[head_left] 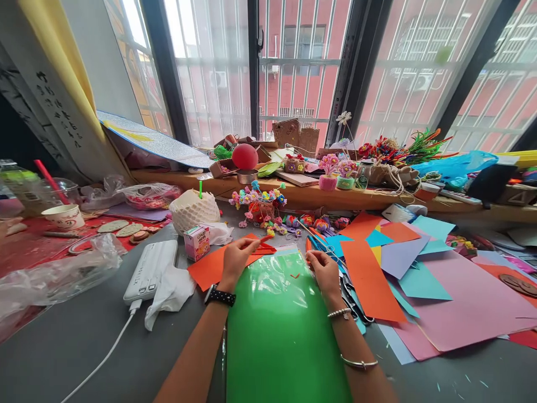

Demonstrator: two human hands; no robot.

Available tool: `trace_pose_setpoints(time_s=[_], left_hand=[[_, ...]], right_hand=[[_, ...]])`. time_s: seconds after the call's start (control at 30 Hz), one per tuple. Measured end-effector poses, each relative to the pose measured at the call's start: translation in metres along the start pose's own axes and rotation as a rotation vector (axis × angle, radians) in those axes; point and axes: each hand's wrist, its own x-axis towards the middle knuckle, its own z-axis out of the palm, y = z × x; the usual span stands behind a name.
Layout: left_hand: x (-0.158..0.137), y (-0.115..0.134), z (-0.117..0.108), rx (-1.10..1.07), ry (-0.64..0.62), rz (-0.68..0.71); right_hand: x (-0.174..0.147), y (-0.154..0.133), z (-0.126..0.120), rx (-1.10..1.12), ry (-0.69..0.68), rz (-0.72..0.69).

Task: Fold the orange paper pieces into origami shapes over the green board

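Observation:
A green sheet (285, 330) with a glossy, wrinkled clear cover lies in front of me, between my forearms. My left hand (240, 260), with a black watch on its wrist, is at the sheet's upper left corner. Its fingers are closed on a small cut piece of red-orange paper (265, 249). At the upper right corner, my right hand (324, 271) has thumb and fingertips pressed together; what is between them is too small to make out. A tiny red-orange paper V (295, 275) rests on the green sheet. Orange paper (210, 265) lies under my left hand.
Black-handled scissors (354, 302) lie beside my right wrist, near loose coloured papers (373, 282). At left are a white power bank (151, 270) with a cable, a tissue (171, 294), a pink box (197, 243) and a coconut (194, 211). Behind stands a flower basket (262, 210).

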Motion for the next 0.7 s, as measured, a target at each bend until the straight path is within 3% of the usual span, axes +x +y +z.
trace_pose_setpoints(time_s=[0.13, 0.23, 0.33, 0.5, 0.6, 0.7], left_hand=[[0.007, -0.01, -0.007, 0.238, 0.252, -0.013], [0.009, -0.018, -0.002, 0.461, 0.382, 0.158], [0.009, -0.022, 0.004, 0.549, 0.439, 0.324], [0.007, -0.023, 0.007, 0.516, 0.311, 0.439], [0.005, -0.021, 0.009, 0.513, 0.17, 0.435], [0.0, -0.017, 0.011, 0.528, -0.018, 0.418]], right_hand=[[0.0, -0.005, -0.002, -0.092, 0.105, -0.052], [0.001, -0.01, -0.006, -0.305, 0.231, -0.116], [0.002, -0.012, -0.013, -0.656, 0.323, -0.156], [0.002, -0.012, -0.025, -1.063, 0.294, 0.078], [0.003, -0.007, -0.028, -1.123, 0.206, 0.24], [0.004, -0.002, -0.027, -1.146, 0.175, 0.302]])
